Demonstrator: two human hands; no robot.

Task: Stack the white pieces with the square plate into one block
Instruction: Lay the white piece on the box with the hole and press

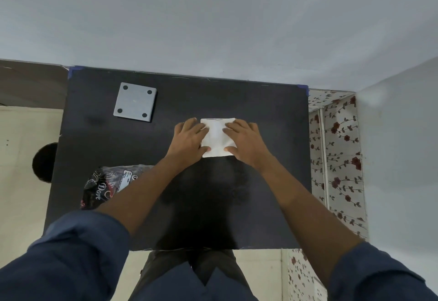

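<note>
Plate far-left on table; pieces centre; bag near-left.

- A black rectangular bench carries everything.
- A grey square plate with four dark holes lies far left.
- A white square block lies centre.
- A crinkled dark printed plastic bag lies near left.

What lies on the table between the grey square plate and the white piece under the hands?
Nothing: in the head view, only bare black table separates the grey square plate from the white piece and the left hand.
</note>
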